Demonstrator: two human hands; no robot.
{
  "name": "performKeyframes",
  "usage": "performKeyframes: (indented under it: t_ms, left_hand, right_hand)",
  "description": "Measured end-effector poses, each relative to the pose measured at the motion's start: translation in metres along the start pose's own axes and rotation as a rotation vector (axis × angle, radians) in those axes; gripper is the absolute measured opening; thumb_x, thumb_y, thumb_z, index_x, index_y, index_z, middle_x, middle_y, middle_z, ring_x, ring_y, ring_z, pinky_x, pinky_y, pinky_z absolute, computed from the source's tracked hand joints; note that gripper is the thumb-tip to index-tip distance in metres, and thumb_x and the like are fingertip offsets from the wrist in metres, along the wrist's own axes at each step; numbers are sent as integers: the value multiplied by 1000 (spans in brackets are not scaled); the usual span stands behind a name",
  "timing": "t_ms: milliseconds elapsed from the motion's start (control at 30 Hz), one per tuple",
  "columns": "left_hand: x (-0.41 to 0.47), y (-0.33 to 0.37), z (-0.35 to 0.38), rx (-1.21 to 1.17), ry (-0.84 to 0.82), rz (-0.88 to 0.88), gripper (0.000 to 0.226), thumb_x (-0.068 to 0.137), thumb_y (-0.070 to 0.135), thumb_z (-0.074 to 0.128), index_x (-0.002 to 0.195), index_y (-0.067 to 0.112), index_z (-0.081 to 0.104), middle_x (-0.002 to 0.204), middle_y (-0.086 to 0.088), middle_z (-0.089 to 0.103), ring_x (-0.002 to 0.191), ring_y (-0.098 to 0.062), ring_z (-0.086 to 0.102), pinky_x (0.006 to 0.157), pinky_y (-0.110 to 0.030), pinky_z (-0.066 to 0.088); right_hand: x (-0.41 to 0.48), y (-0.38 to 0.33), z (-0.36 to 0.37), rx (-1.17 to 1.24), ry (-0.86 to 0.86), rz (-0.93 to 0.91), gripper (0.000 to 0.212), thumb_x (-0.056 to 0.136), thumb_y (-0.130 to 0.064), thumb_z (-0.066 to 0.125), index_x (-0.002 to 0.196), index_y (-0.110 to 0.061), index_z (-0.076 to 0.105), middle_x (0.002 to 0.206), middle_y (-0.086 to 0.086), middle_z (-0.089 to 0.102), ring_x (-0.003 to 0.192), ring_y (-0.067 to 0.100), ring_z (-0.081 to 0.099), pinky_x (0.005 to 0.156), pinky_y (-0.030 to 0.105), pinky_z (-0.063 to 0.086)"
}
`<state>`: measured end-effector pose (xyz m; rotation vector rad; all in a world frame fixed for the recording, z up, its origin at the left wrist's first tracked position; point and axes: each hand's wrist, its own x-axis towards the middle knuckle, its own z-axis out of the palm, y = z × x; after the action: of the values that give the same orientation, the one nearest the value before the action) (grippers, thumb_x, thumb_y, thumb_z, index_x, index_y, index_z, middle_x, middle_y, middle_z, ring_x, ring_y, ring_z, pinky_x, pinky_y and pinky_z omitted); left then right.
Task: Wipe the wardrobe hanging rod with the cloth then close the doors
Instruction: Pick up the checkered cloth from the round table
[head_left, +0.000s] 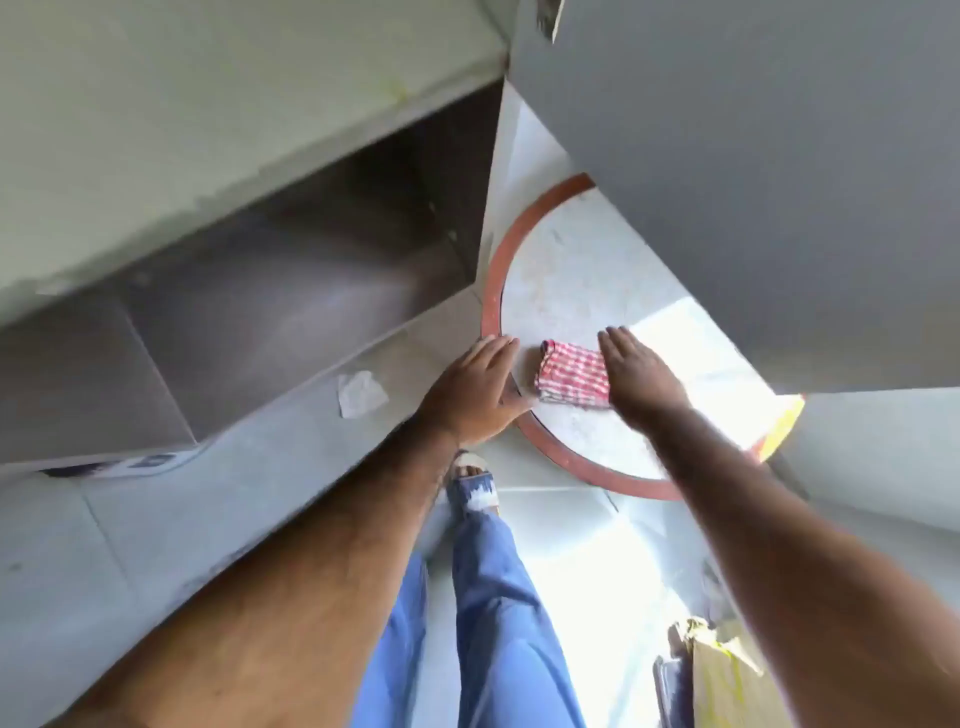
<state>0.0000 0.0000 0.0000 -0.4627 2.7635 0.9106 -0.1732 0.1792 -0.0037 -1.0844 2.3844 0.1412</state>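
A folded red-and-white checked cloth (574, 371) lies on a round white table with a red-brown rim (491, 296). My right hand (641, 371) reaches over the cloth's right edge, fingers straight and apart, seemingly touching it. My left hand (480, 387) hovers flat at the table's left rim, just left of the cloth, holding nothing. The open wardrobe (291, 260) shows a dark empty compartment at the left. A grey wardrobe door (753, 182) stands open at the upper right. No hanging rod is visible.
A crumpled white paper (359, 392) lies on the wardrobe's bottom ledge. My blue trouser legs and a sandalled foot (470, 480) stand on the pale tiled floor. A yellowish cardboard box (727, 670) sits at the lower right, and bright sunlight falls across the floor.
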Motion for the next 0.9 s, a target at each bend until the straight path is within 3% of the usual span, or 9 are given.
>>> performKeyframes:
  t_ms: [167,267,367,400,467,567,667,767,900]
  left_hand:
    - [77,-1,68,23,-20,16,55,103,21,54,154,4,42,164,-11,39,155,-25,31,129,-38,24]
    - [110,3,88,46,-56,-23,52,105,18,48,155,5,40,163,-12,39,154,-27,32,127,-43,31]
    - [124,6,98,58,-99,-130,43,98,5,52,141,9,55,139,-10,61,131,-28,57,97,-39,53]
    - [125,8,100,61,-104,-148,42,93,0,55,133,9,60,129,-9,64,121,-28,62,84,-34,51]
    - [122,9,99,54,-129,-180,41,88,-4,60,126,10,64,122,-7,65,109,-27,66,74,-30,44]
    - [108,5,82,44,-178,-223,33,91,-1,62,124,6,67,122,-10,63,109,-29,66,84,-37,56]
    - [83,-4,47,-1,-154,-254,31,91,2,62,121,1,70,121,-17,66,110,-33,66,96,-38,56]
    - [51,-11,-5,-53,-87,-284,22,85,5,69,107,4,70,114,-18,68,101,-35,66,78,-31,52]
    - [15,-12,-90,-107,-25,-331,22,78,15,79,88,14,59,96,-12,73,85,-32,68,62,-31,46]
  right_hand:
    - [47,32,46,118,-9,185,51,105,1,37,157,1,36,161,22,43,151,35,41,125,44,36]
    - [58,37,67,100,-28,193,41,105,-3,39,145,-3,48,138,25,59,127,43,60,106,50,52]
    - [63,35,79,116,17,222,34,101,-1,45,133,-3,59,124,25,60,116,44,61,98,50,56]
    - [63,32,79,117,22,228,33,99,1,47,129,-1,61,122,25,60,115,45,61,98,51,57]
    - [62,26,76,132,15,231,30,95,3,49,120,4,65,120,27,59,111,46,61,98,51,57]
    - [59,8,58,185,-17,212,25,91,2,53,112,4,68,118,27,59,109,44,62,95,47,57]
    - [53,-18,30,188,-54,169,22,91,1,54,110,-2,66,116,23,64,106,40,64,83,40,52]
    - [43,-53,-7,200,-58,115,17,92,-1,56,105,-10,63,103,19,68,86,33,63,69,34,44]
    - [27,-101,-78,236,2,10,14,95,-9,67,107,-12,71,99,15,75,82,33,69,75,34,59]
